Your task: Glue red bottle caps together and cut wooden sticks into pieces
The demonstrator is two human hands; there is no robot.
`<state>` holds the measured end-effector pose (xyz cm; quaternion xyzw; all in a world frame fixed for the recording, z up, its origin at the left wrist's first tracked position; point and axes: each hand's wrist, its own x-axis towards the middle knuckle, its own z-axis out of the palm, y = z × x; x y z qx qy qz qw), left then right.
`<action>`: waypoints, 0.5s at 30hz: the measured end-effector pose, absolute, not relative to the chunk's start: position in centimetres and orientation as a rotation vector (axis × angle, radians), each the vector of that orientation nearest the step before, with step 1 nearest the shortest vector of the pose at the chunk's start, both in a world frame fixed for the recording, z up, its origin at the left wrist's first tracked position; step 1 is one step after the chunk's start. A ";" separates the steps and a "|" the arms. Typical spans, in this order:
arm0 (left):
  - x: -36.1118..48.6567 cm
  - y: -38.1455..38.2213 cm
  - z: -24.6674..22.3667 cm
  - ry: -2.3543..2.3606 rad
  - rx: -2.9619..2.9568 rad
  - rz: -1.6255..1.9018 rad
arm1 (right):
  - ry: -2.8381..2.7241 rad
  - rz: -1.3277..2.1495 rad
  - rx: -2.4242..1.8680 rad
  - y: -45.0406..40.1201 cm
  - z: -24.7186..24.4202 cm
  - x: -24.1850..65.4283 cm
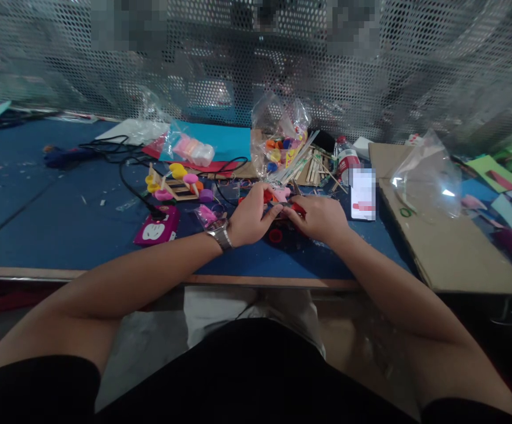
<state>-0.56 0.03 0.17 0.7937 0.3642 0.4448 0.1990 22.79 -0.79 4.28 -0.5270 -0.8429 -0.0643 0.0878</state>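
Both hands meet over the blue table near its front edge. My left hand point(253, 217), with a watch on the wrist, is closed, thumb and fingers pinched on a small piece I cannot make out. Red-orange and pink parts show beside its fingers. My right hand point(322, 217) is closed round a red-handled tool point(299, 208); a dark metal tip sticks up past its fingers, and the rest is hidden. Under the hands is a round red piece point(276, 236). A small bag with a pink piece point(206, 215) lies by the watch.
Left stand a purple box point(158, 225) with a cable and a stick model with coloured wheels point(179, 184). Behind are craft sticks point(318, 165), a bag of coloured parts point(278, 147) and a bottle point(346, 158). Right lie a lit phone point(362, 194) and cardboard point(441, 247).
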 end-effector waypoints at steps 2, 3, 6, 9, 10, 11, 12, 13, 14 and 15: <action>-0.6 0.0 0.2 1.025 2.223 1.243 | -2.507 -0.192 -1.582 -0.9 4.3 22.7; -0.6 0.0 0.2 1.033 2.228 1.240 | -2.504 -0.192 -1.588 -0.9 4.3 22.7; -0.6 0.1 0.0 1.054 2.247 1.227 | -2.499 -0.193 -1.599 -1.0 4.4 22.6; -0.7 0.2 -0.2 1.065 2.266 1.213 | -2.507 -0.193 -1.603 -1.1 4.4 22.5; -0.7 0.2 -0.3 1.062 2.274 1.213 | -2.508 -0.193 -1.605 -1.1 4.4 22.5; -0.7 0.3 -0.4 1.057 2.282 1.217 | -2.507 -0.191 -1.609 -1.1 4.5 22.5; -0.7 0.3 -0.5 1.050 2.289 1.224 | -2.505 -0.190 -1.614 -1.1 4.5 22.5; -0.7 0.4 -0.6 1.043 2.295 1.233 | -2.504 -0.190 -1.618 -1.1 4.5 22.4; -0.7 0.4 -0.6 1.038 2.299 1.240 | -2.502 -0.189 -1.621 -1.1 4.5 22.4; -0.7 0.5 -0.7 1.035 2.302 1.245 | -2.500 -0.188 -1.622 -1.1 4.5 22.4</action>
